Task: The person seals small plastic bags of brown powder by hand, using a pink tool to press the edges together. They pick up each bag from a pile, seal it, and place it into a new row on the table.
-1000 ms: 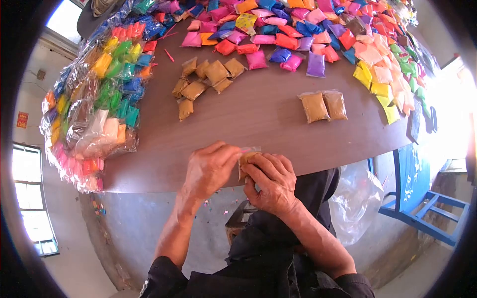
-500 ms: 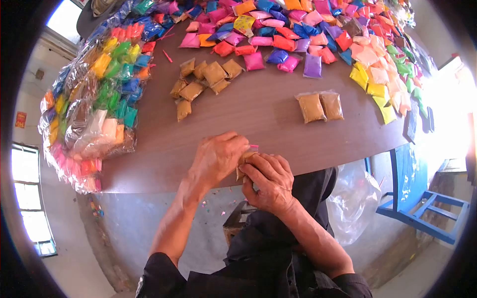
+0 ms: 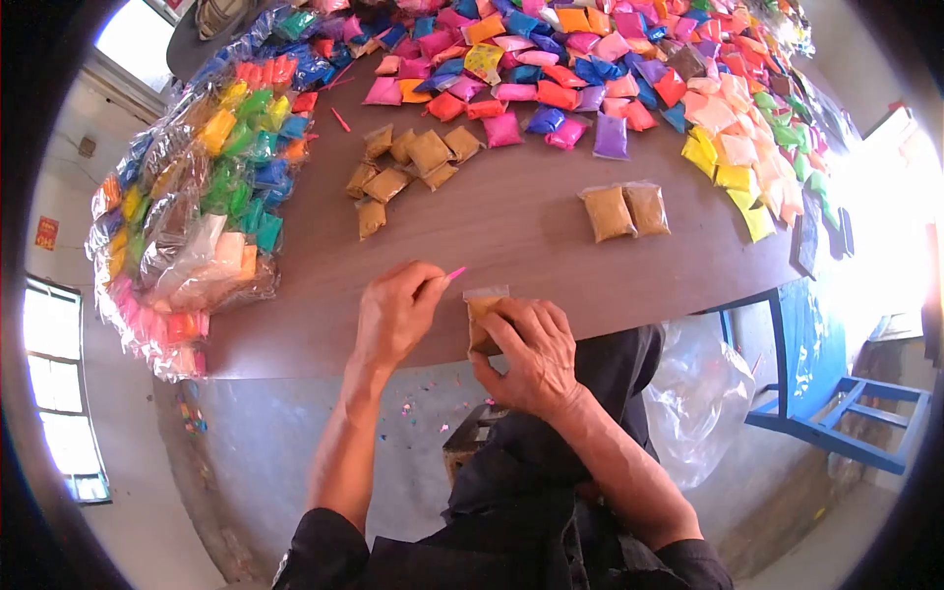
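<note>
My left hand (image 3: pixel 398 307) is closed round a thin pink plastic stick (image 3: pixel 456 273), whose tip points up and right. Just to its right, my right hand (image 3: pixel 531 354) grips a small clear packet of brown clay-like material (image 3: pixel 482 310) at the table's near edge. The packet's flat clear top end faces away from me, and my fingers hide much of its right side. Two more brown packets (image 3: pixel 610 213) lie side by side beyond my right hand. A loose pile of several brown packets (image 3: pixel 429 153) is further off, beyond my left hand.
Many colourful packets (image 3: pixel 560 74) cover the far side of the brown table (image 3: pixel 521 221). Bagged bundles of packets (image 3: pixel 211 197) line the left edge. More pink sticks (image 3: pixel 340 120) lie near them. A blue chair (image 3: pixel 816 374) and a clear plastic bag (image 3: pixel 693 403) are at the right.
My left hand has moved left, away from the packet, with the pink stick now showing in its fingers. The packet's top end is uncovered; my right hand stays on the packet.
</note>
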Demonstrator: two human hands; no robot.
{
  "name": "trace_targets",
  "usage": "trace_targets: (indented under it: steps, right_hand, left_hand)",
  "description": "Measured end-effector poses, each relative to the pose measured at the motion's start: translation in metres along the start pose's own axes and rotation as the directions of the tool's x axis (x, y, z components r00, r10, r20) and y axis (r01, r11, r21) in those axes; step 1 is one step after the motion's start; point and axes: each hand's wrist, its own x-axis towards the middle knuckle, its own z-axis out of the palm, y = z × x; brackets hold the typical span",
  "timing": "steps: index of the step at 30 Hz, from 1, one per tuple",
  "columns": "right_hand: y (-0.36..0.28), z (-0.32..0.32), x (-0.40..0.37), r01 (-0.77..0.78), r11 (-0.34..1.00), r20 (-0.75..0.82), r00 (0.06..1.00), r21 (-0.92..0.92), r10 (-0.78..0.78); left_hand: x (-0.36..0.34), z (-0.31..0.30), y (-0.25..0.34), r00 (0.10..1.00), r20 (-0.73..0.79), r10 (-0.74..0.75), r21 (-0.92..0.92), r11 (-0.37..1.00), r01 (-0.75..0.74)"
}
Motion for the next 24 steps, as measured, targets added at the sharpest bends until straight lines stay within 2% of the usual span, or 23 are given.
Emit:
trace_targets:
  steps: [2, 5, 8, 11, 14, 17, 20, 21, 23, 24]
  right_hand:
    - [-0.005, -0.001, 0.002, -0.043, 0.999, 0.022, 0.999, -0.033, 0.044]
    - [-0.006, 0.003, 0.004, -0.021, 0.998, -0.028, 0.999, -0.065, 0.019]
    - [-0.012, -0.005, 0.015, -0.089, 0.996, -0.108, 0.990, 0.023, 0.091]
    - [-0.019, -0.003, 0.017, -0.408, 0.879, -0.060, 0.899, 0.247, 0.434]
    - [-0.019, -0.004, 0.018, -0.548, 0.776, 0.001, 0.817, 0.312, 0.577]
    - [-0.010, -0.002, 0.017, -0.414, 0.871, -0.151, 0.874, 0.263, 0.461]
    - [-0.009, -0.008, 0.018, -0.449, 0.875, -0.139, 0.869, 0.180, 0.475]
    - [-0.010, -0.012, 0.019, -0.441, 0.892, -0.123, 0.884, 0.100, 0.451]
    - [-0.010, -0.020, 0.018, -0.411, 0.910, -0.082, 0.910, -0.058, 0.406]
    - [-0.006, -0.020, 0.018, -0.373, 0.925, -0.095, 0.926, -0.075, 0.365]
  left_hand:
    - [-0.019, -0.007, -0.003, 0.994, -0.004, -0.107, -0.078, 0.991, 0.106]
    - [-0.051, -0.007, -0.009, 0.979, -0.069, -0.193, -0.162, 0.970, 0.180]
    - [-0.072, -0.008, -0.002, 0.951, -0.131, -0.279, -0.180, 0.950, 0.254]
    - [-0.080, 0.000, 0.016, 0.934, -0.194, -0.301, -0.284, 0.928, 0.241]
    - [-0.078, 0.020, 0.033, 0.943, -0.253, -0.215, -0.301, 0.944, 0.134]
    - [-0.069, 0.040, 0.037, 0.943, -0.241, -0.229, -0.292, 0.944, 0.155]
    - [-0.061, 0.059, 0.028, 0.944, -0.264, -0.197, -0.272, 0.954, 0.123]
    - [-0.059, 0.062, 0.027, 0.944, -0.275, -0.183, -0.262, 0.959, 0.109]
    - [-0.056, 0.062, 0.026, 0.961, -0.229, -0.153, -0.197, 0.974, 0.109]
    - [-0.054, 0.061, 0.025, 0.969, -0.205, -0.140, -0.163, 0.981, 0.107]
